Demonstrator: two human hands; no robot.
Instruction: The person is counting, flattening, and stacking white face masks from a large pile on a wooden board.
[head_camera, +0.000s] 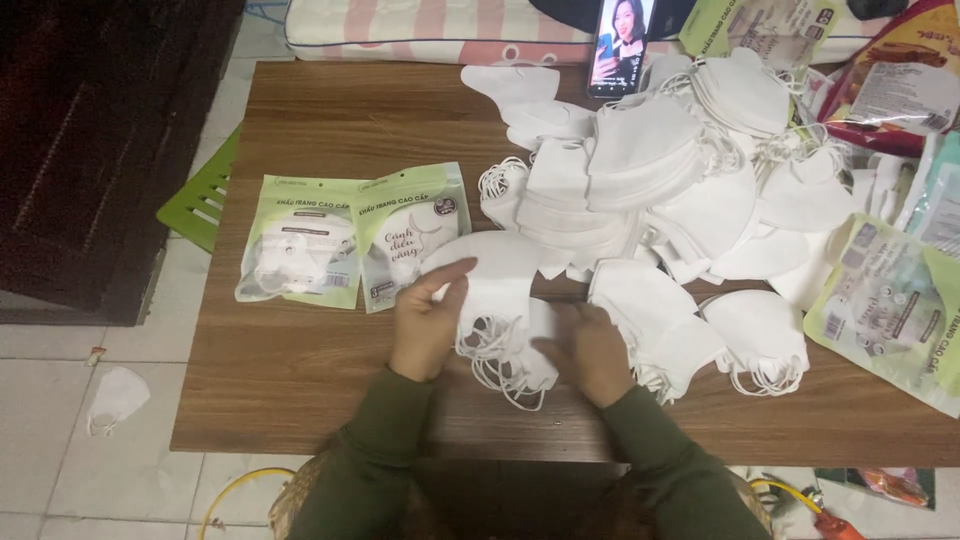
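Note:
My left hand (425, 320) grips the left edge of a small stack of white folded face masks (497, 285) lying on the wooden table (300, 380). My right hand (590, 350) rests on the lower right of the same stack, fingers on the tangled ear loops (500, 375). Two filled green-and-clear mask pouches (300, 255) (410, 225) lie flat just left of my left hand. A big heap of loose white masks (650, 180) spreads behind and to the right of the stack.
A phone (620, 45) with a lit screen leans at the table's far edge. Empty pouches (890, 305) lie at the right. One mask (115, 398) lies on the tiled floor at left, near a green stool (200, 205) and a dark cabinet (90, 150).

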